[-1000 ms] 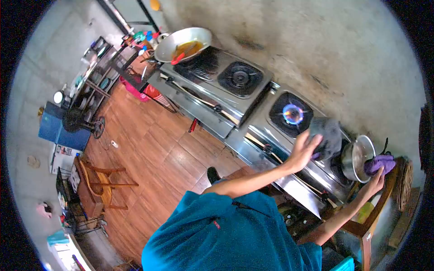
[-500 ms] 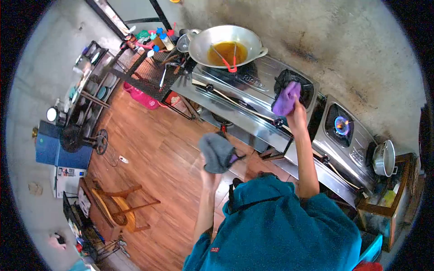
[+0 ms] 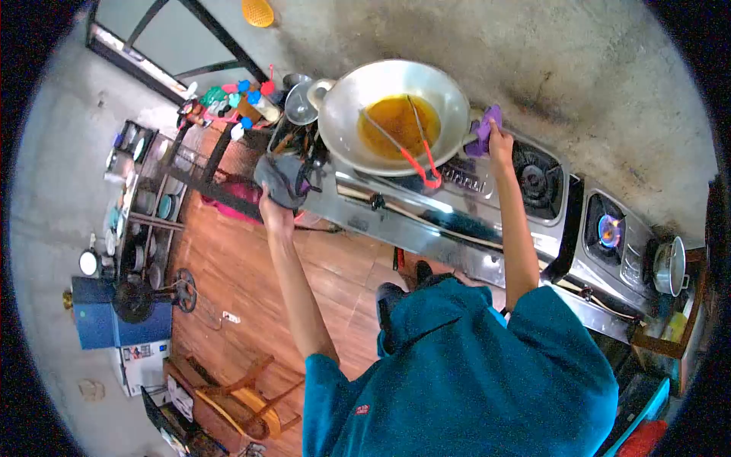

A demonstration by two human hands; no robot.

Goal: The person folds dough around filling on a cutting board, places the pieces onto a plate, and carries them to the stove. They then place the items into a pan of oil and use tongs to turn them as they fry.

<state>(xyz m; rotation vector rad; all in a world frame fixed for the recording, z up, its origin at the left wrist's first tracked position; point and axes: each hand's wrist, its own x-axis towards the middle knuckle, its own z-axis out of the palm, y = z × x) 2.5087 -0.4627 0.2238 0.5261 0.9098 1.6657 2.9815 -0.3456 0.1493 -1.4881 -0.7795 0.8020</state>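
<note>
A large metal wok (image 3: 343,126) with amber-brown liquid (image 3: 388,126) stands on the left part of the stove. Red-handled tongs (image 3: 428,164) lean in it, tips in the liquid. My right hand (image 3: 500,145) grips a purple cloth (image 3: 483,135) at the wok's right handle, which the cloth partly covers. Farther left, my left hand (image 3: 276,217) holds a folded grey cloth (image 3: 278,177), apart from the wok's left handle (image 3: 320,93).
A lit burner (image 3: 609,230) burns on the second stove at right, beside a metal pot (image 3: 670,266). A bare burner (image 3: 539,181) sits right of the wok. Bottles (image 3: 263,107) and utensils crowd the left rack. A wooden chair (image 3: 251,411) stands lower left.
My right hand has moved the purple cloth from the middle burner to the wok's right handle. My left hand has carried the grey cloth up and left. The view has shifted.
</note>
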